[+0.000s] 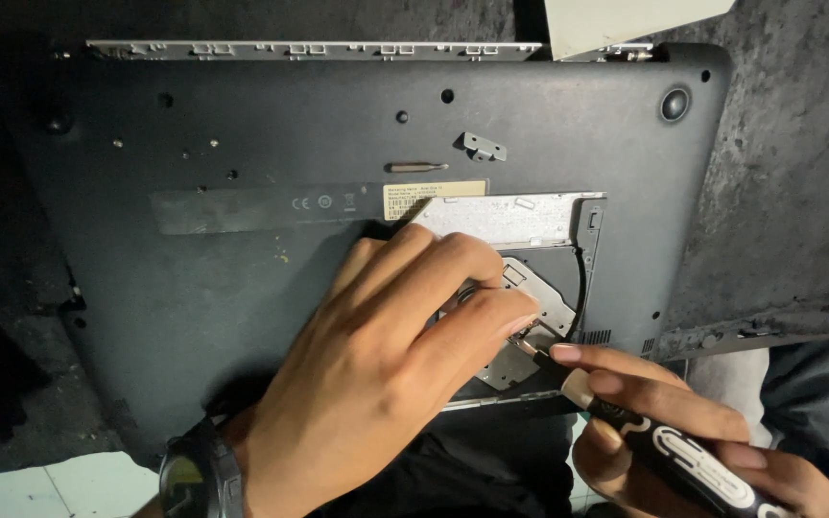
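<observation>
Two hands: right hand (712,432) grips black-white screwdriver (683,451) on laptop base (242,269).

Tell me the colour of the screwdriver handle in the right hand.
The screwdriver handle is black with white outlined markings, gripped in the right hand; the head view shows it best.

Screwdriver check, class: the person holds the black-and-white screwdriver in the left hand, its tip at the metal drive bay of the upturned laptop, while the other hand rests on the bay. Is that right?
Not quite. The head view shows the screwdriver in the right hand, not the left. Its tip is at the metal drive bay of the upturned laptop, and it is the left hand that rests on the bay.
</observation>
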